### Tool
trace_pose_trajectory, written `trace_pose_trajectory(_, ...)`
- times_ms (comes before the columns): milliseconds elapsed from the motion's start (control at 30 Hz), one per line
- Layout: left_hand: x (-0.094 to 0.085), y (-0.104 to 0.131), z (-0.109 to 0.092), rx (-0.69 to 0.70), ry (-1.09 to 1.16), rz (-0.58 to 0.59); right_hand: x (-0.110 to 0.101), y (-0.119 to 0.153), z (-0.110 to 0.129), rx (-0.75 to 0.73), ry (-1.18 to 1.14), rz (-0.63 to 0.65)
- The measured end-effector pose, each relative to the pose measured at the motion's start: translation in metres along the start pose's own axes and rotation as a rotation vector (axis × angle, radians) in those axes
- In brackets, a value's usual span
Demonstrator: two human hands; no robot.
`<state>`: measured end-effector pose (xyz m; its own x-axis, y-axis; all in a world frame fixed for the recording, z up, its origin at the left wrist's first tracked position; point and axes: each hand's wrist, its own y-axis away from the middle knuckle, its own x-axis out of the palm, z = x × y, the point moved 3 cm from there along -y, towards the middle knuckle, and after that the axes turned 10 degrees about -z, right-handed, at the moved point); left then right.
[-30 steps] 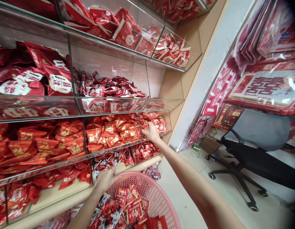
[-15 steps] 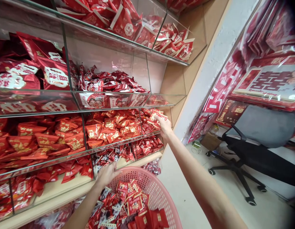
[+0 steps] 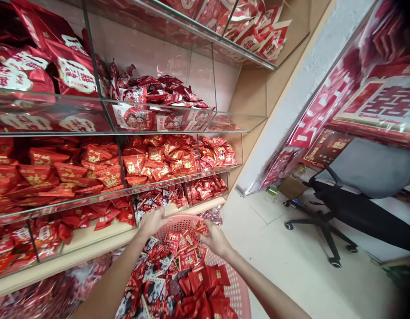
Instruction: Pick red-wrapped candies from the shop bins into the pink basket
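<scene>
A pink perforated plastic basket (image 3: 243,288) holds many small wrapped packets (image 3: 188,261), some bright red with gold print, some red with black and white. My left hand (image 3: 152,223) grips the basket's far-left rim. Above the basket's far right side, my right hand (image 3: 213,239) is closed on small red packets (image 3: 200,227); their number is hidden by the fingers. Just beyond, in the right-hand bin of the glass-fronted shelf, lie similar red and gold packets (image 3: 216,153).
Glass-divided shelves (image 3: 178,176) full of red packets fill the left and centre. Clear bags of packets (image 3: 213,215) lie under the lowest shelf. To the right are a wall edge, a black wheeled office chair (image 3: 324,239) and hanging red packaging (image 3: 324,104).
My right hand has come down from the right-hand shelf bin to above the basket, bringing red packets. The view has tilted downward. My left hand stays on the rim.
</scene>
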<state>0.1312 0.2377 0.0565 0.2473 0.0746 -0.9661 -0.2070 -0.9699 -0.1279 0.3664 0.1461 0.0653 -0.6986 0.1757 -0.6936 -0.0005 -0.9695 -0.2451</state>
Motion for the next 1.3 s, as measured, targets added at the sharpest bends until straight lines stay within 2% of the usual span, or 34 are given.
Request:
trace_pose_trajectory(100, -0.001, 0.001, -0.001, -0.003, -0.001, -0.005, 0.022, 0.006, -0.001, -0.091, 0.319, 0.028)
trace_pose_trajectory(200, -0.001, 0.001, -0.001, -0.001, -0.004, -0.007, 0.044, 0.009, 0.001, -0.119, 0.507, 0.028)
trace_pose_trajectory(267, -0.001, 0.002, -0.001, -0.002, -0.007, -0.004, 0.059, 0.013, 0.0, -0.13, 0.553, 0.038)
trace_pose_trajectory(367, -0.001, 0.002, -0.001, -0.006, -0.009, -0.001, 0.076, 0.023, -0.005, -0.127, 0.473, 0.08)
trace_pose_trajectory(433, -0.001, 0.002, -0.002, -0.01, -0.009, 0.003, 0.078, 0.03, -0.009, -0.116, 0.369, 0.104)
trace_pose_trajectory(533, -0.001, 0.001, -0.001, -0.016, -0.007, 0.013, 0.068, 0.032, -0.015, -0.099, 0.253, 0.1)
trace_pose_trajectory(700, -0.001, 0.0, -0.001, -0.007, -0.006, 0.016, 0.052, 0.016, -0.021, -0.072, 0.307, 0.055)
trace_pose_trajectory(833, 0.001, 0.001, 0.0, 0.005, -0.01, 0.002, 0.065, 0.004, -0.014, -0.085, 0.33, 0.092)
trace_pose_trajectory(1000, 0.002, 0.001, 0.0, 0.015, -0.017, -0.013, 0.084, 0.007, -0.011, -0.059, 0.184, 0.174)
trace_pose_trajectory(1133, 0.001, 0.0, 0.0, 0.025, -0.018, -0.013, 0.086, 0.013, -0.02, -0.088, 0.049, 0.162)
trace_pose_trajectory(1300, 0.002, 0.0, 0.001, 0.016, -0.026, -0.005, 0.087, 0.017, -0.039, -0.024, 0.053, 0.135)
